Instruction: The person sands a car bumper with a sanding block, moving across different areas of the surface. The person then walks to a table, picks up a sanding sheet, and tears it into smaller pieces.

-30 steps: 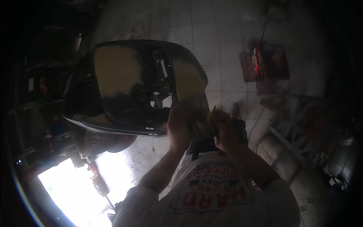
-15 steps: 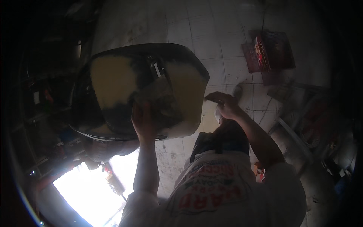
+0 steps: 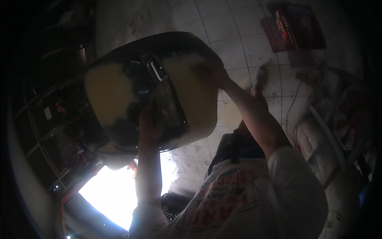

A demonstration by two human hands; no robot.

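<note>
A large dark, curved, car-body-like panel [image 3: 145, 89] fills the middle left, with wide yellowish filler-like patches [image 3: 109, 89] and a slot near its middle. My left hand [image 3: 149, 117] is closed at the near edge of a flat greyish board [image 3: 169, 103] with smeared streaks, held over the panel. My right hand [image 3: 217, 75] reaches to the panel's right-hand yellowish patch, fingers in shadow and blurred. The flat dark piece that showed in that hand earlier is hard to make out against the patch.
A red box [image 3: 284, 30] rests on a dark red piece on the tiled floor [image 3: 225, 51], far right. A metal frame [image 3: 328, 131] stands at right. Cluttered shelves [image 3: 43, 131] line the left; bright light comes from an opening at lower left. My foot [image 3: 259, 79] is beyond my right forearm.
My right hand has moved up and left from beside the panel onto its right-hand patch. The view has shifted. My left hand still holds the board over the panel.
</note>
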